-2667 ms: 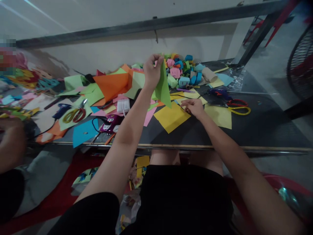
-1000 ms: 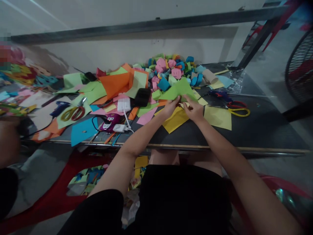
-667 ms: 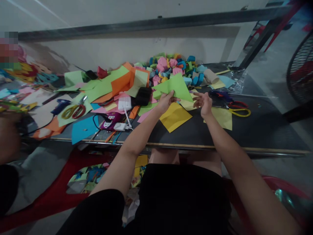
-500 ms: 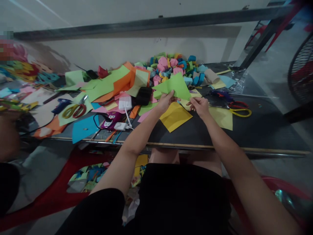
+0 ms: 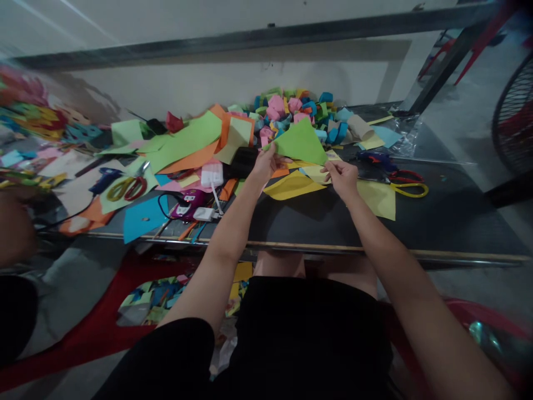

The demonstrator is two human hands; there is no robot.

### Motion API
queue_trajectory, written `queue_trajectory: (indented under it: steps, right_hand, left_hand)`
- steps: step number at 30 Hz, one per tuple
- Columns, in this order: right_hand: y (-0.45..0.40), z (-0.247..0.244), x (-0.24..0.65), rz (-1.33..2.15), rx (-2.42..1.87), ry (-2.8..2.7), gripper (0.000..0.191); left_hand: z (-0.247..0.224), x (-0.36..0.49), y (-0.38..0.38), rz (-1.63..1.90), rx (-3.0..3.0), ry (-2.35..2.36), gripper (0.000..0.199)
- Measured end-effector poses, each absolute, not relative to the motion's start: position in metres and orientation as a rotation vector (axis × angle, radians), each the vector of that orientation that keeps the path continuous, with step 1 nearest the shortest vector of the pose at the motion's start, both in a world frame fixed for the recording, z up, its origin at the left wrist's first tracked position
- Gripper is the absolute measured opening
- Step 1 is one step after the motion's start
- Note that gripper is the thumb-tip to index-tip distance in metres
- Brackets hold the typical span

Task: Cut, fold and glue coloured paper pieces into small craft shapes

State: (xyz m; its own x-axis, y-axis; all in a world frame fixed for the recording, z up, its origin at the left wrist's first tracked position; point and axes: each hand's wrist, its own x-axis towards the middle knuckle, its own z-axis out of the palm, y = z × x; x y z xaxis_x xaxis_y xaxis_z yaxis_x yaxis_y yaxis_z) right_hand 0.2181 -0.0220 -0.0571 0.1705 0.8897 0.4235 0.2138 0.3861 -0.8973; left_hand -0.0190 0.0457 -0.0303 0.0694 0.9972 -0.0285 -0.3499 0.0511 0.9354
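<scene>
Between my two hands a green sheet of paper [image 5: 302, 141] is held up above the table, one corner pointing away from me. My left hand [image 5: 267, 162] pinches its left corner. My right hand [image 5: 342, 176] pinches the corner on the right. Just below, a yellow sheet of paper [image 5: 293, 186] bends upward, close to my left fingers; I cannot tell whether they touch it. A pale yellow sheet [image 5: 377, 199] lies to the right of my right hand. Behind the green sheet is a heap of small folded paper pieces [image 5: 277, 108] in pink, blue, green and orange.
Scissors with red and yellow handles [image 5: 408, 183] lie at right by a blue glue gun [image 5: 378, 161]. More scissors [image 5: 127, 189], a purple power strip [image 5: 189, 203] and coloured sheets [image 5: 187, 139] cover the left. A fan [image 5: 514, 122] stands at right; another person's arm [image 5: 16, 228] is at far left.
My left hand has moved left and slightly away along the green sheet to its corner. The yellow sheet beneath, flat before, now curves upward. My right hand has barely moved.
</scene>
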Motion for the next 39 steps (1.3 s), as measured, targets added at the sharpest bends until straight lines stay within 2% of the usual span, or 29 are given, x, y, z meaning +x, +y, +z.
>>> queue_trajectory:
  steps: [7, 14, 17, 21, 25, 27, 34, 36, 39]
  right_hand:
    - [-0.019, -0.062, 0.220, 0.669, -1.111, -1.326, 0.060]
    - [-0.008, -0.070, 0.229, 0.654, -1.105, -1.204, 0.056]
    - [-0.009, -0.069, 0.229, 0.650, -1.118, -1.212, 0.054]
    - [-0.021, -0.063, 0.224, 0.538, -1.130, -1.353, 0.043]
    - [-0.028, -0.060, 0.218, 0.504, -1.098, -1.502, 0.034]
    - [-0.027, -0.060, 0.218, 0.545, -1.083, -1.466, 0.038]
    - [-0.024, -0.060, 0.216, 0.892, -1.065, -1.342, 0.071]
    - [-0.025, -0.060, 0.213, 0.929, -1.050, -1.356, 0.071]
    - [-0.027, -0.058, 0.209, 0.912, -1.050, -1.408, 0.065]
  left_hand:
    - [-0.026, -0.027, 0.045, 1.200, 0.989, 0.850, 0.075]
    - [-0.027, -0.042, 0.049, 1.273, 1.054, 0.799, 0.086]
    - [-0.036, -0.031, 0.047, 1.117, 1.106, 0.802, 0.081]
    - [-0.050, -0.010, 0.035, 0.986, 1.229, 0.759, 0.048]
    - [-0.054, -0.001, 0.022, 1.002, 1.345, 0.598, 0.044]
    - [-0.054, 0.000, 0.021, 0.970, 1.364, 0.569, 0.040]
    - [-0.055, 0.003, 0.028, 1.080, 1.487, 0.710, 0.052]
    - [-0.055, 0.005, 0.028, 1.120, 1.500, 0.724, 0.052]
    - [-0.054, 0.007, 0.024, 1.149, 1.475, 0.738, 0.041]
